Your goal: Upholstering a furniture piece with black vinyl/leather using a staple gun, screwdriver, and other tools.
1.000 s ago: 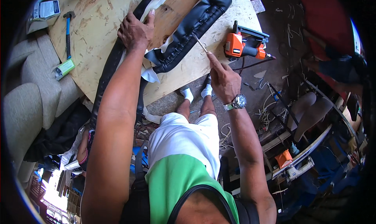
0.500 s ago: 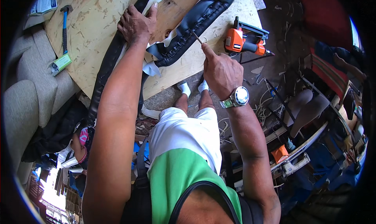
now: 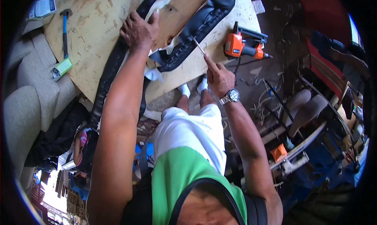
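— Plywood tabletop [image 3: 98, 40] carries a black cushion [image 3: 204, 20]. What matters most?
— Left hand [image 3: 139, 30] should press flat on the cushion's edge while the right hand [image 3: 220, 77], its grip clenched on a thin tool [image 3: 198, 45], works the tip just beside the cushion.
— And the cushion?
— Between both hands, left of the orange stapler [image 3: 243, 46].
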Available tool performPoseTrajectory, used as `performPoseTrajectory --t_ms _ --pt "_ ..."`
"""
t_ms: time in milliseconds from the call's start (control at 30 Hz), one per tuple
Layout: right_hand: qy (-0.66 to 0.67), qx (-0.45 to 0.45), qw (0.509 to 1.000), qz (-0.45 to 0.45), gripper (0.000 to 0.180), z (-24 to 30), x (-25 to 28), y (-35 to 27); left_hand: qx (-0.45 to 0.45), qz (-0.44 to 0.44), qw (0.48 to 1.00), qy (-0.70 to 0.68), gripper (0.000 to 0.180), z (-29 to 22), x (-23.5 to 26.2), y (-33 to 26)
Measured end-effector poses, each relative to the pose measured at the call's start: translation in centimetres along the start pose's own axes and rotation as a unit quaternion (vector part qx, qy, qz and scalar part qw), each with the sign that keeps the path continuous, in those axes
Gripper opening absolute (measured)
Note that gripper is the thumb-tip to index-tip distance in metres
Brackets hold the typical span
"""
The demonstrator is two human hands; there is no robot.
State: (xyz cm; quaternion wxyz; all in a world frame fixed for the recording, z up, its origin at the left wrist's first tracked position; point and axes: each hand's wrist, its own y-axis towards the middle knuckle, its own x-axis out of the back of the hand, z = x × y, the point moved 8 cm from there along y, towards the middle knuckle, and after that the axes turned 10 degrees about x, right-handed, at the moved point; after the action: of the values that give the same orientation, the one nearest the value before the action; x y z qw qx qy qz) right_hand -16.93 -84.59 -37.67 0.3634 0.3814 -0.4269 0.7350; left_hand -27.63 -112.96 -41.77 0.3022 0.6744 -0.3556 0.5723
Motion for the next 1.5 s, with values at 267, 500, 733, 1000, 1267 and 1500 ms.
performPoseTrajectory --t_ms 267,500,733,1000,1267,1500 --pt "0.083 0.060 0.977 -0.189 0.056 -3.3 -3.0 -0.2 0.014 0.011 1.000 -0.021 0.088 -0.8 -2.7 -1.3" --pt "-0.031 0.029 0.997 -0.059 0.047 -1.2 0.8 -4.4 -0.001 -0.025 1.000 -0.014 0.090 0.3 -1.8 -3.2" --pt "-0.058 0.017 0.998 0.021 0.048 1.7 1.9 -2.7 0.000 -0.005 1.000 -0.009 0.090 1.0 -2.4 -2.7" --pt "-0.002 0.087 0.979 -0.186 0.058 -3.9 -7.2 -2.3 -0.019 -0.019 1.000 -0.004 0.091 0.5 -3.4 -1.2" --pt "0.059 0.102 0.978 -0.175 0.058 -4.1 -6.5 -3.9 -0.001 0.012 1.000 0.005 0.090 0.9 -3.8 -2.2" --pt "0.046 0.082 0.989 -0.118 0.051 -1.3 -1.3 -6.7 -0.006 -0.007 1.000 -0.009 0.090 0.7 -2.4 -3.3"
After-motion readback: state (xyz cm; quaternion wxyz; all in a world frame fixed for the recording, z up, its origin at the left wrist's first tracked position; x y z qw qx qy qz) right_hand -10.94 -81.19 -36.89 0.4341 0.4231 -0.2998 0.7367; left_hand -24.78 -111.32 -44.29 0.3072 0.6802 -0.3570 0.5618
